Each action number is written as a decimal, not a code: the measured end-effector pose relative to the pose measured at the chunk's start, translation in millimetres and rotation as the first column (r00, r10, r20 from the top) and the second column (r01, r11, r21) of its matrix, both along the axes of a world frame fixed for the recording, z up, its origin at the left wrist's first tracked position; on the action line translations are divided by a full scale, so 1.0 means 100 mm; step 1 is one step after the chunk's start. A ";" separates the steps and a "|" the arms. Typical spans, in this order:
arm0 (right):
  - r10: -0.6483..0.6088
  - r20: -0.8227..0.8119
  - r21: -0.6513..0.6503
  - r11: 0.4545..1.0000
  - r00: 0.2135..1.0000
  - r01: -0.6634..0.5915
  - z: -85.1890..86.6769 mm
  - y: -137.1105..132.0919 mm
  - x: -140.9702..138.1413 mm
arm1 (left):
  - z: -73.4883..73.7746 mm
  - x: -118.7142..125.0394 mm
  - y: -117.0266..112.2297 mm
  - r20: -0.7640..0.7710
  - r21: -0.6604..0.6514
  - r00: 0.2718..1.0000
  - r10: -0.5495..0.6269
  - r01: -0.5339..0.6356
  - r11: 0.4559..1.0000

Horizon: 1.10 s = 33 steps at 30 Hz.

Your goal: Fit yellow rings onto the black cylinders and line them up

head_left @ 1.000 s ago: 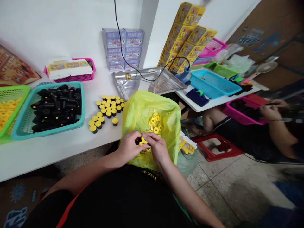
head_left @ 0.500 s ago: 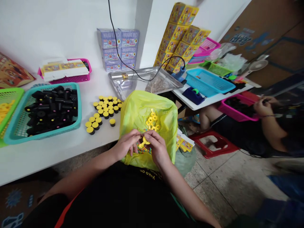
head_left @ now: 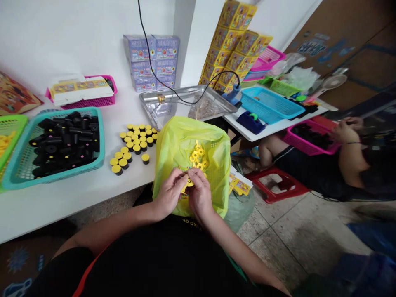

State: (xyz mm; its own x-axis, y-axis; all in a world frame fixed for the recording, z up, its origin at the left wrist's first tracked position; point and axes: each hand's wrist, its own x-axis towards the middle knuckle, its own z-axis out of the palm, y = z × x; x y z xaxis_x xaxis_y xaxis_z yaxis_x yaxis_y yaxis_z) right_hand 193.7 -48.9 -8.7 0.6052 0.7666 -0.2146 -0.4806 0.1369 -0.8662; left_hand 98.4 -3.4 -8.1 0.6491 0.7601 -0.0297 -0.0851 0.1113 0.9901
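My left hand (head_left: pixel 169 193) and my right hand (head_left: pixel 201 192) meet over a basket lined with a yellow-green plastic bag (head_left: pixel 173 132). Pinched between the fingertips of both is a small yellow plastic piece (head_left: pixel 189 182), partly covered by the fingers. Similar yellow ring-shaped pieces (head_left: pixel 197 155) with short stems lie in the bag beyond my hands. Tiny multicoloured beads show beneath my fingers, mostly hidden. On the white table to the left stand several black cylinders with yellow tops (head_left: pixel 136 140).
A teal basket (head_left: pixel 102 144) of black plastic parts sits on the table at left. Behind the bag lies a metal tray (head_left: pixel 148 111) with a cable over it. Purple boxes (head_left: pixel 151 62) and yellow boxes (head_left: pixel 229 41) are stacked by the wall. A co-worker sits at right with a pink basket (head_left: pixel 305 144).
My left hand's fingers have closed in toward the right hand, and both now cover more of the yellow piece. The camera view has shifted slightly.
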 end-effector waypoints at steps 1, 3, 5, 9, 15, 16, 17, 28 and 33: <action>-0.017 0.010 0.018 1.000 1.000 0.017 -0.01 0.01 -0.01 | -0.02 0.01 -0.01 0.008 0.008 1.000 0.016 -0.016 1.000; -0.039 0.031 0.052 0.998 0.999 0.037 -0.04 0.02 -0.02 | -0.04 0.02 -0.03 0.020 0.002 0.999 0.032 -0.032 0.999; -0.020 0.038 0.051 0.999 0.999 0.018 -0.07 0.02 -0.01 | -0.04 0.03 -0.03 0.031 -0.025 0.999 0.034 -0.033 0.999; 0.028 0.132 0.049 0.998 0.991 -0.035 -0.06 -0.03 0.05 | 0.03 0.01 0.00 0.056 0.031 0.998 0.002 -0.003 1.000; 0.007 0.164 0.097 0.995 0.986 -0.023 0.05 -0.08 0.05 | 0.15 -0.03 0.00 0.033 0.144 0.999 0.000 -0.004 0.990; 0.013 0.112 0.072 0.997 0.994 -0.021 0.06 -0.08 0.04 | 0.16 -0.02 -0.01 0.017 0.101 1.000 0.004 -0.006 0.995; 0.016 0.066 0.046 0.999 0.998 -0.019 0.07 -0.07 0.03 | 0.17 -0.02 -0.02 0.005 0.064 1.000 0.018 -0.018 0.998; -0.008 0.234 0.049 0.999 0.972 -0.004 -0.03 -0.03 0.03 | 0.02 0.06 -0.03 0.031 -0.032 0.994 0.104 -0.103 0.994; -0.048 0.408 0.174 0.984 0.912 -0.026 -0.08 -0.13 0.14 | -0.02 0.00 -0.02 0.187 0.387 0.972 0.141 -0.205 0.899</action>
